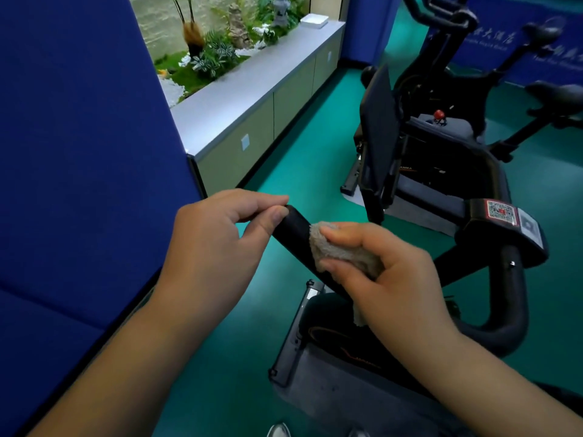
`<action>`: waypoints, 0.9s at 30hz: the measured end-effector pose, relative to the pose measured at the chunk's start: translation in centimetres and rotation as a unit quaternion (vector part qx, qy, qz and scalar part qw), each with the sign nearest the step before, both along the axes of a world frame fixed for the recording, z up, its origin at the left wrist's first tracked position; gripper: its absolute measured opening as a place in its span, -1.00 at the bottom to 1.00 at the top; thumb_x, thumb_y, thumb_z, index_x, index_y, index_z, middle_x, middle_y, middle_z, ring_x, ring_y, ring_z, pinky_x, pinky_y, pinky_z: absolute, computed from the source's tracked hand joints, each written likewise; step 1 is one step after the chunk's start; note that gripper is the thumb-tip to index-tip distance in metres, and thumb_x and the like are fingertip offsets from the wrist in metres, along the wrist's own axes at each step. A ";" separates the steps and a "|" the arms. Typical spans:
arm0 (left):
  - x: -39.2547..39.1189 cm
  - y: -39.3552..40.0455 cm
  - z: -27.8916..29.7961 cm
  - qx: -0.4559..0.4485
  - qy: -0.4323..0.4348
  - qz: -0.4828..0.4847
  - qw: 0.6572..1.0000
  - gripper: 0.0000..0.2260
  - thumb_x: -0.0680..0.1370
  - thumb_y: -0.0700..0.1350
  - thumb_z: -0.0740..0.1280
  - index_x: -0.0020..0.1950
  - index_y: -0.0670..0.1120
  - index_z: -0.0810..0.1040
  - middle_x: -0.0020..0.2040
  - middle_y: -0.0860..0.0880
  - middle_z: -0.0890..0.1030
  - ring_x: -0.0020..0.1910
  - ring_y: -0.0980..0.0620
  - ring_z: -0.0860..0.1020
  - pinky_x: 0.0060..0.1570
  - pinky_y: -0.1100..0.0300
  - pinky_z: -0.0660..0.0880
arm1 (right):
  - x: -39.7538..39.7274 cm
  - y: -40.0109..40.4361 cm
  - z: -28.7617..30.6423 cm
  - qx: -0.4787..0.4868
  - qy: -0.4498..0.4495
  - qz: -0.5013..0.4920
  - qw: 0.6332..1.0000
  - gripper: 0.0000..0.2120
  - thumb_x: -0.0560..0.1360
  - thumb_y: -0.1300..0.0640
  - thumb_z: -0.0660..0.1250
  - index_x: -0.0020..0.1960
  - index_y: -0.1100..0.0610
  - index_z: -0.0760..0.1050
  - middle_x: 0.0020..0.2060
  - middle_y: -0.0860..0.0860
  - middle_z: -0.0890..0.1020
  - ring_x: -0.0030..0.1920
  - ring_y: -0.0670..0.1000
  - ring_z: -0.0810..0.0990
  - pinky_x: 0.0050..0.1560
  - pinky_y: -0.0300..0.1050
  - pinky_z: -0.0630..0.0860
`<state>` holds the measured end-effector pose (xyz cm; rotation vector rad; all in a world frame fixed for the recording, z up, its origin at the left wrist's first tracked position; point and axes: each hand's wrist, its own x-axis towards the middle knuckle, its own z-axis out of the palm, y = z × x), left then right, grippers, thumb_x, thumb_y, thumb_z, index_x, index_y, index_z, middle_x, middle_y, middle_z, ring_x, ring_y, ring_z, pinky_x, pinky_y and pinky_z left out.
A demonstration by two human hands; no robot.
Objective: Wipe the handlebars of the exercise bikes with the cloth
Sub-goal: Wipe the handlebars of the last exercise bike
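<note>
At the bar's tip: left hand [217,238] pinches the end of the bar [291,227] between thumb and forefinger, steadying it.
Just below the tip: right hand [391,279] is curled round the cloth [334,247], which wraps the bar; thumb on top.
Step, as I judge it: wiping this grip lengthwise.
Doing it well: keep the cloth closed right round the bar, draw it along to the tip, twist to reach the underside.
Left hand: should shift off the tip so that the end gets wiped.
Beyond the bar: second bike [441,143], apparently not yet reached.
</note>
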<state>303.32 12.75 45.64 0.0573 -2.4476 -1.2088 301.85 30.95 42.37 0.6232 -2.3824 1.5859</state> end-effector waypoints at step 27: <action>1.3 2.8 0.1 0.003 -0.004 0.126 0.992 -0.82 0.49 -0.12 0.41 0.05 0.06 0.67 -0.07 0.23 0.61 -0.01 0.30 0.53 -0.04 0.54 0.35 | -3.2 1.7 0.8 0.071 -0.041 0.133 0.988 -0.71 0.45 0.19 0.44 -0.12 -0.21 0.48 -0.11 -0.33 0.60 -0.20 -0.29 0.58 -0.20 -0.52 0.39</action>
